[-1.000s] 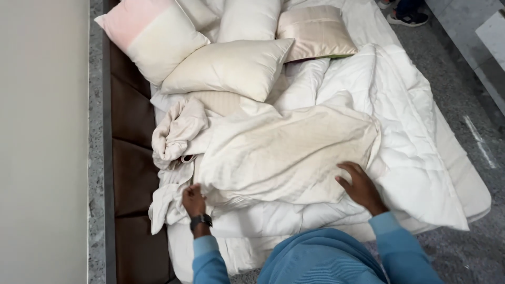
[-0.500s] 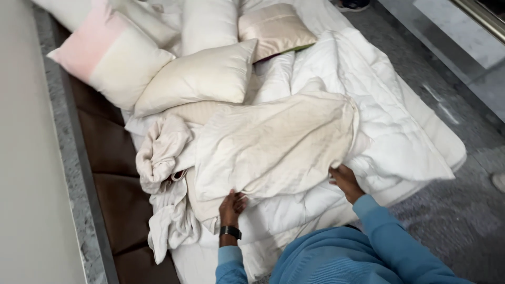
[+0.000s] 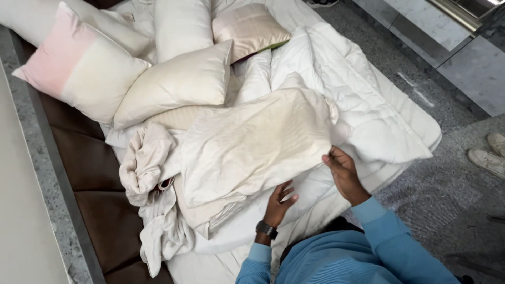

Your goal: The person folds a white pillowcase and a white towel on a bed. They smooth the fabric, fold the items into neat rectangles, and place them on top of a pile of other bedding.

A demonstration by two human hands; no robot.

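A cream, yellow-stained pillowcase with a pillow in it (image 3: pixel 258 142) lies across a rumpled white quilt (image 3: pixel 368 105) on the bed. My left hand (image 3: pixel 279 202), with a dark watch on its wrist, rests fingers apart at the near edge of the cream cloth. My right hand (image 3: pixel 342 171) pinches the pillowcase's lower right corner. Both my sleeves are light blue. To the left lies a crumpled beige cloth (image 3: pixel 147 168).
Several pillows sit at the head of the bed: a pink-and-cream one (image 3: pixel 79 66), a cream one (image 3: pixel 179 81) and a shiny beige one (image 3: pixel 250 29). A brown padded bed frame (image 3: pixel 100 210) runs along the left. Another person's pale shoes (image 3: pixel 489 152) stand on grey floor, right.
The view has swung left and closer. My left hand has moved right along the cloth's near edge, toward the middle. My right hand stays at the pillowcase's corner.
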